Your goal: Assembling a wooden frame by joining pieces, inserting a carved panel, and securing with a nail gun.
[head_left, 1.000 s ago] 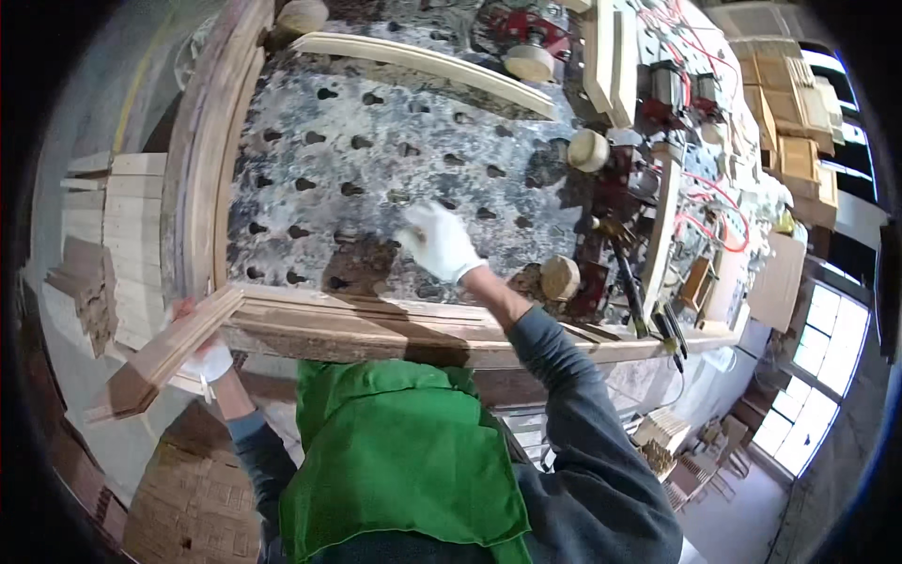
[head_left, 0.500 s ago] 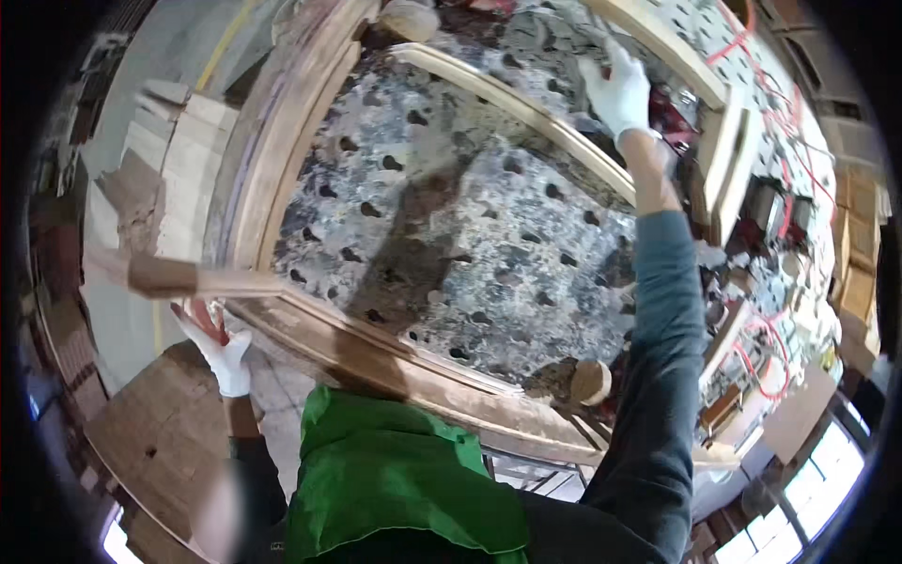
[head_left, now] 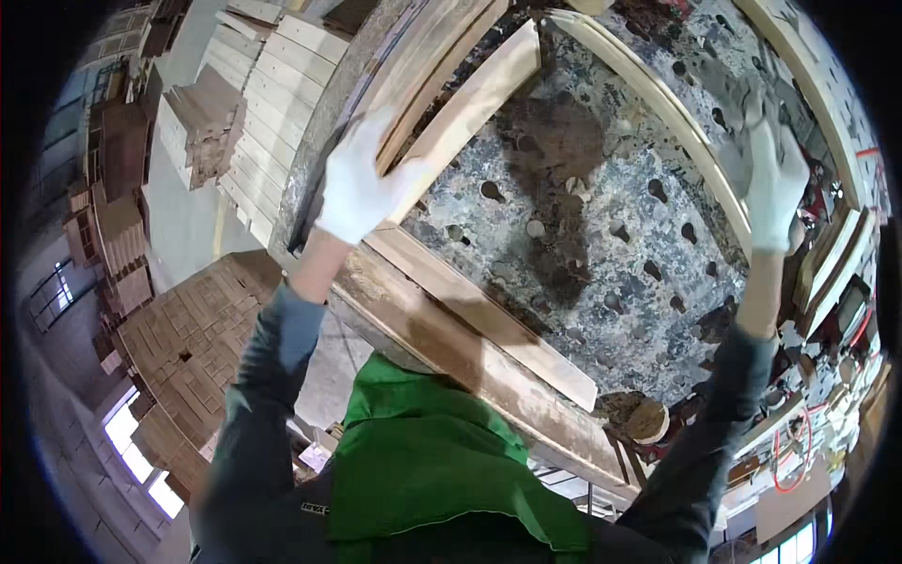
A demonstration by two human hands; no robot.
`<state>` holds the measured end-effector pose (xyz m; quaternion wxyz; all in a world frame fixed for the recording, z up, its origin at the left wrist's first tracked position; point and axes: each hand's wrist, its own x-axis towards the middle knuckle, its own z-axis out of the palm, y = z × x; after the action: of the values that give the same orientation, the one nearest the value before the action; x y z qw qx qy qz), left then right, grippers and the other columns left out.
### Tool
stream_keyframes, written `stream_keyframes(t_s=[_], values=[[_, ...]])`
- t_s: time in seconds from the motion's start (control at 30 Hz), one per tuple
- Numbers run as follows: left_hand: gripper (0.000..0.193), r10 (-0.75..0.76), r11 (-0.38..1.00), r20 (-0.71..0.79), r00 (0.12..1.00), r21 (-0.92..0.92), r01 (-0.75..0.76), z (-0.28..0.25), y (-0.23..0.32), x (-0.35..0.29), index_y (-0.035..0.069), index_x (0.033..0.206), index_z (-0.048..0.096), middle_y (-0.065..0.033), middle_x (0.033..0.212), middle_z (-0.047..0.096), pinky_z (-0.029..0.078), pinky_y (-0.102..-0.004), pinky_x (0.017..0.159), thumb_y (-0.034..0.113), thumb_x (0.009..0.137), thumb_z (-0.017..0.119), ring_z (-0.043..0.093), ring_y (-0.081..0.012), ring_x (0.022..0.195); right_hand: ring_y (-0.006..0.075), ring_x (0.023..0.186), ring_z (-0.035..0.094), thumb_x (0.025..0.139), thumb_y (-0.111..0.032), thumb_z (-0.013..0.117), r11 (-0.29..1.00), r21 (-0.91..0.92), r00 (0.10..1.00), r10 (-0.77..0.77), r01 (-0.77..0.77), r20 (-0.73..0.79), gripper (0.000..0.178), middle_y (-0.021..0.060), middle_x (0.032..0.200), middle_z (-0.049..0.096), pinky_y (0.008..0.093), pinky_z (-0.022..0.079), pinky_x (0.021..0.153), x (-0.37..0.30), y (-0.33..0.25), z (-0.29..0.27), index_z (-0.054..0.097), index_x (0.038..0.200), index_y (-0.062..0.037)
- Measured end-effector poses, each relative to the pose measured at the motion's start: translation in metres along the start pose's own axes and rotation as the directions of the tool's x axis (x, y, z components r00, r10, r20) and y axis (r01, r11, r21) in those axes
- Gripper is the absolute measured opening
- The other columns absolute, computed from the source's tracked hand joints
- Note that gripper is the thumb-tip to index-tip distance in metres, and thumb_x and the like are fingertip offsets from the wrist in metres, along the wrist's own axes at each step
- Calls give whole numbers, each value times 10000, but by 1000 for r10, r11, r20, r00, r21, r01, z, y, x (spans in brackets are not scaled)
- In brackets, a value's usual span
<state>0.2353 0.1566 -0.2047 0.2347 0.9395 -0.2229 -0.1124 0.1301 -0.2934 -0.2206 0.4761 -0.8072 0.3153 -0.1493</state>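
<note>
White-gloved left hand (head_left: 355, 183) clamped on pale wooden strip (head_left: 479, 108) over perforated bench (head_left: 583, 244); right hand (head_left: 775, 183), well apart, beside longer strip (head_left: 648, 89), can't tell if gripping.

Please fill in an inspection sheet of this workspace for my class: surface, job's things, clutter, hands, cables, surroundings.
Surface: worktop, stained, with keyhole-shaped holes.
Job's things: left strip, near strip, far strip, all wooden.
Clutter: round block near the worktop's near edge.
Hands: left hand, gloved, on the left strip, grip unclear; right hand, gloved, beside the far strip, contact unclear.
Cables: red hose, looped, at right.
Surroundings: pale boards and brown wood stack at left.
</note>
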Motion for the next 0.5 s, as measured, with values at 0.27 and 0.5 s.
stream_keyframes(t_s=[0.27,0.5], values=[[831,-81,899,238,968,437,-32,85,16,84,47,1515,296,-303,1139,621,569,-516,853,157,791,690,676,-450,1001,89,718,480,947,-98,651,928,193,931,270,-319,245,106,31,851,619,252,412,653,-265,16,0,678,973,2],[943,-5,998,-81,997,63,10,-2,32,6,-13,1500,314,-279,1216,624,623,-411,786,114,706,807,700,-385,973,146,778,579,921,-83,638,890,295,908,241,-348,343,324,93,965,700,269,463,694,-288,5,40,652,1217,48]])
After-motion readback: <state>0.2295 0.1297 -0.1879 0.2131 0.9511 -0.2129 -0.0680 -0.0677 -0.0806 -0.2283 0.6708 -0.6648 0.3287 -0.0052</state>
